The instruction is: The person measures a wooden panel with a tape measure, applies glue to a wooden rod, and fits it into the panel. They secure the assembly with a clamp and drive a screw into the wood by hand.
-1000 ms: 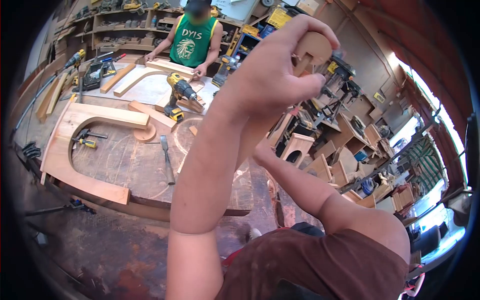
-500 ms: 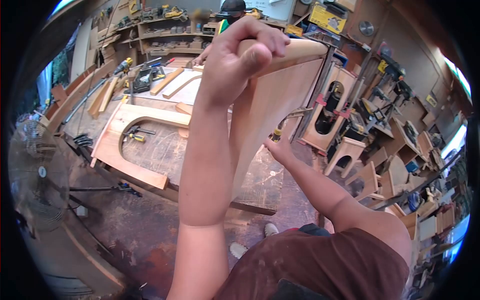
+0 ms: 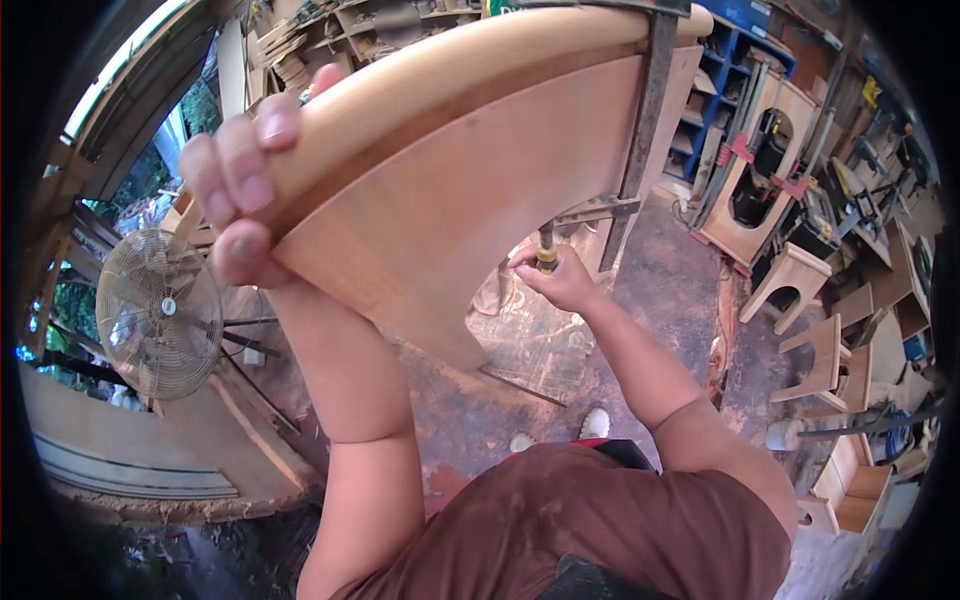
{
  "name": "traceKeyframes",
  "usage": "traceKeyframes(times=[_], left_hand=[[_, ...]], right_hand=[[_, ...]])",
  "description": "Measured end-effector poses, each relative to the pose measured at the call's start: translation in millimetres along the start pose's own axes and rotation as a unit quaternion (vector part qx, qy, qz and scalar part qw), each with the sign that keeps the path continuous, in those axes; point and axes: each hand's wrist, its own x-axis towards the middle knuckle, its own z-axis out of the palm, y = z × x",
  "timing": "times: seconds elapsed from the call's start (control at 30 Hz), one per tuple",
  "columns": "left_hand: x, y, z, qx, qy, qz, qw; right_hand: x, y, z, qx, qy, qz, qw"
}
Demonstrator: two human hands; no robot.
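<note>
Holding the panel (image 3: 470, 170) from two sides, the person has it in front of the body, with its curved top edge turned up and its arch opening below. Along this top edge runs a thick round rail (image 3: 450, 50). The left hand (image 3: 240, 190) is at the left end of the panel, half closed: the fingers bend over the rail and the thumb comes from under it. I think this end is chosen because it lies far from the clamp (image 3: 655, 110), so the load is shared between two ends.

The clamp crosses the right part of the panel, its bar going from above the rail down to an arm near the arch, probably to press rail and panel together. The right hand (image 3: 562, 280) is by the arch, with fingers curled around the yellow-black handle (image 3: 546, 260); maybe this steadies the clamp, but how firm the grip is, I cannot tell.

Below the panel, through the arch, a worktop (image 3: 540, 365) is seen; whether the panel leans on it is not clear. A fan (image 3: 160, 330) stands to the left of the panel, and a small stool (image 3: 785, 285) to its right, both well apart from it
</note>
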Motion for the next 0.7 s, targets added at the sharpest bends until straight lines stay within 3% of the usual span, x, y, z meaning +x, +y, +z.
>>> traceKeyframes(times=[0.23,0.33,0.4,0.53,0.6,0.7], left_hand=[[-2.2,6.1,-12.6,0.042,0.060,-0.010,0.997],[-1.4,4.4,-16.1,0.038,0.050,-0.013,0.998],[-1.2,6.4,-19.0,0.038,0.053,-0.019,0.998],[-0.7,7.6,-23.2,0.034,0.060,-0.028,0.997],[-3.2,5.8,-20.3,0.039,0.075,-0.019,0.996],[-0.2,4.3,-17.5,0.037,0.083,-0.010,0.996]], right_hand=[[20.5,8.0,-13.4,0.014,-0.100,-0.044,0.994],[28.4,11.6,-21.4,0.074,-0.190,-0.019,0.979],[33.8,16.5,-24.0,0.084,-0.229,-0.077,0.967],[29.9,23.5,-13.2,0.100,-0.192,-0.052,0.975],[24.7,17.5,-11.6,0.047,-0.127,-0.032,0.990],[21.6,16.4,-8.1,0.049,-0.101,-0.062,0.992]])
